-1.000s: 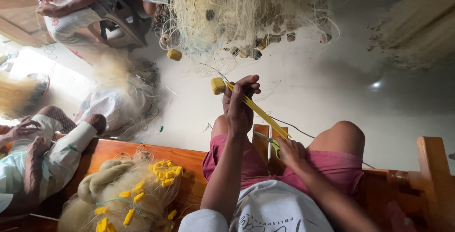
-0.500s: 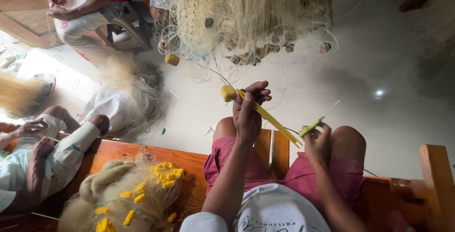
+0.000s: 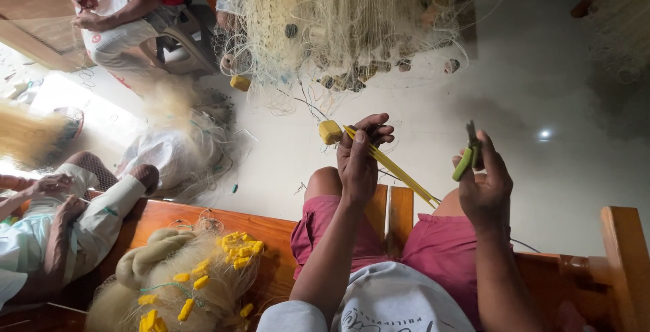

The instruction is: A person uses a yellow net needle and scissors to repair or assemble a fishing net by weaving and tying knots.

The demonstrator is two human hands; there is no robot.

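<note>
Centre frame: left hand (image 3: 357, 162) grip clenched around yellow netting needle (image 3: 393, 167) beside yellow float (image 3: 330, 132). Right hand (image 3: 482, 186), centre right, grasps small green-handled cutter (image 3: 466, 159). Fishing net (image 3: 338, 20) hangs at top centre.

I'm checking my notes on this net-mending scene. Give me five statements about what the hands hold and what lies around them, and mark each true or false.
1. The left hand holds a long yellow netting needle. True.
2. The right hand is empty. False: it holds a small green tool.
3. A yellow float sits by the left hand's fingertips. True.
4. The pile of net hanging ahead is dark blue. False: it is pale cream.
5. The bundle of net on the wooden bench carries yellow floats. True.
</note>
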